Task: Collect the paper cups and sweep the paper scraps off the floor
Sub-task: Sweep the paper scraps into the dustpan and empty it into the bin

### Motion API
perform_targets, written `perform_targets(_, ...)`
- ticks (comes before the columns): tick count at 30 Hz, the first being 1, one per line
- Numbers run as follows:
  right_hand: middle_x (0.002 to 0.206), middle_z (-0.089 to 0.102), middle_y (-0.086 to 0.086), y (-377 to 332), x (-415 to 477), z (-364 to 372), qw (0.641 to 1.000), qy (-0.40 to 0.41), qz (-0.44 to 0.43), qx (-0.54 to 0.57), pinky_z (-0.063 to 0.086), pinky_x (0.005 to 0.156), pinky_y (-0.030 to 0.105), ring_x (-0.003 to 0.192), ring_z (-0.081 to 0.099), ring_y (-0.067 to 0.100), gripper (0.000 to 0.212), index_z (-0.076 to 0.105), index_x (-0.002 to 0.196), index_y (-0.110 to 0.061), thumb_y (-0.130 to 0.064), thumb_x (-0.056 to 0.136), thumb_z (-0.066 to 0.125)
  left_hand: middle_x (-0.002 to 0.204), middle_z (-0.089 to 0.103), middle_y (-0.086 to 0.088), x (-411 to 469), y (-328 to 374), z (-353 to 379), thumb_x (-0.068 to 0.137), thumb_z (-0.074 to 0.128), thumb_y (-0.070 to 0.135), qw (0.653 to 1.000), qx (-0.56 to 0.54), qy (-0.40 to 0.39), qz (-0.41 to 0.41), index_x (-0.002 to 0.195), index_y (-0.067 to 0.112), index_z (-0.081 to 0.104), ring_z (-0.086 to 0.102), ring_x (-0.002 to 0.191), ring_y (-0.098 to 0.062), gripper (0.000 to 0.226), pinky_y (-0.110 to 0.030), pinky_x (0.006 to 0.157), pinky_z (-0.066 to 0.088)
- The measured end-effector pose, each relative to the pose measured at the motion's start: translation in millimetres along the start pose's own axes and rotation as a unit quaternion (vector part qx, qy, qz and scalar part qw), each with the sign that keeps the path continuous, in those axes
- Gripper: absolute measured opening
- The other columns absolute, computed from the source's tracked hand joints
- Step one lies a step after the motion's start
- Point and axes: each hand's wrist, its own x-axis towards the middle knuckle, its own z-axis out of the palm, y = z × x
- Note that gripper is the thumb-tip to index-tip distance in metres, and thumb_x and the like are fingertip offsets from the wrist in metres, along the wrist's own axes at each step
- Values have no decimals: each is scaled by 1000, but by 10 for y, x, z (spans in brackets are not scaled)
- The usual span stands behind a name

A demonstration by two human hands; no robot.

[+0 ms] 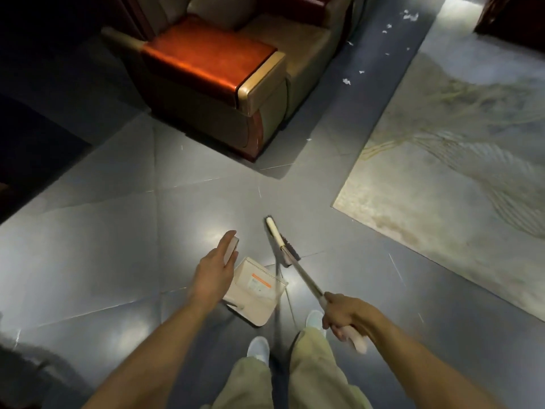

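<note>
My right hand grips the pale end of a broom handle. The broom reaches forward and left, its dark bristles on the grey floor. A beige dustpan with an orange label stands just left of the broom head, in front of my feet. A thin pole runs back from it between my legs. My left hand hovers over the dustpan's left edge, fingers nearly straight, pinching a small flat pale object against the thumb. White paper scraps lie scattered along the floor strip far ahead, denser at the top. No paper cups show.
A tan armchair with a glossy red-brown armrest stands ahead on the left. A pale patterned rug covers the floor on the right. One small scrap lies by the chair's corner. Dark furniture edges the far left.
</note>
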Motion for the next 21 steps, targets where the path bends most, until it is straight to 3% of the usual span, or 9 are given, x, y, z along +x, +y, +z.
perform_targets(2,103,60,6,62,-99,114,1000,-3,-3,-21,50,77,29,83,57,15,51,43,133,-19,-17,85,59,121,62,-10,38,9,3,100,42,33,1000,5,3,11,140,34,38,60,102,-32,40,-38,91,45)
perform_targets(5,70,57,4,52,-250,33,991,-61,27,116,46,55,23,53,51,10,39,52,124,-15,-6,86,55,115,64,-10,122,26,-6,100,42,34,1000,-2,5,25,137,35,39,60,94,-31,37,-37,84,46)
perform_targets(10,53,48,4,-70,-488,-541,981,-57,12,186,36,40,18,44,41,8,43,53,126,-10,3,85,52,114,64,-8,314,123,-60,100,41,34,999,4,-18,44,137,36,38,58,89,-25,37,-33,81,44)
perform_targets(15,47,48,3,-90,-460,-1062,968,-4,-33,251,35,38,18,38,41,9,30,56,91,-23,5,83,51,105,64,-3,669,453,-73,99,41,37,999,-13,-14,40,137,40,37,58,84,-18,38,-31,75,46)
perform_targets(18,52,47,5,-52,-204,-1393,948,38,-60,310,35,38,18,40,40,9,28,59,106,-13,5,85,51,109,62,-4,1048,795,2,98,43,37,999,-23,-16,38,139,40,35,59,90,-21,42,-35,79,51)
perform_targets(21,58,47,6,22,190,-1816,944,70,-89,309,35,38,20,42,40,10,42,46,128,-1,3,85,48,130,56,-3,1566,1200,156,98,46,34,999,-23,-8,47,142,36,34,58,109,-27,46,-42,92,48)
